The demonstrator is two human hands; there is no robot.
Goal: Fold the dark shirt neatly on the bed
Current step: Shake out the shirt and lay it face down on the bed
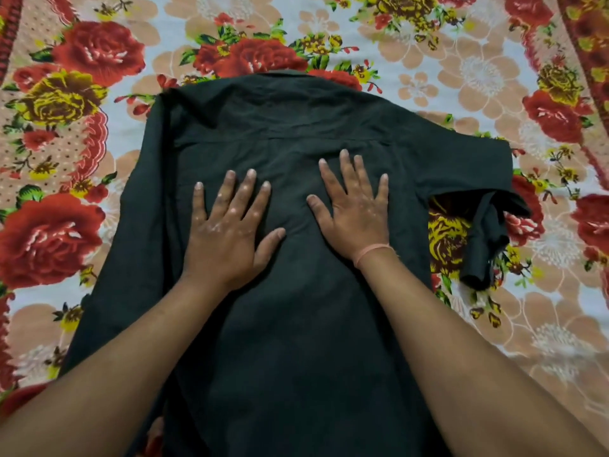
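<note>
Floral bedsheet [461, 61] carries the dark shirt [296, 324], spread back-up at centre, collar toward twelve o'clock. Left hand [227, 225] and right hand [352, 209] press flat, fingers splayed, gripping nothing. The crumpled sleeve [484, 225] at three o'clock risks a lopsided fold unless straightened.

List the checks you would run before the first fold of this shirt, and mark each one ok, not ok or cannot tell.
1. Shirt lies back up on the bed: ok.
2. Left hand and right hand flat on the cloth: ok.
3. Middle smoothed: not ok, creases remain.
4. Right sleeve laid flat: not ok, bunched.
5. Left sleeve laid flat: cannot tell.
6. Buttons fastened: cannot tell.
</note>
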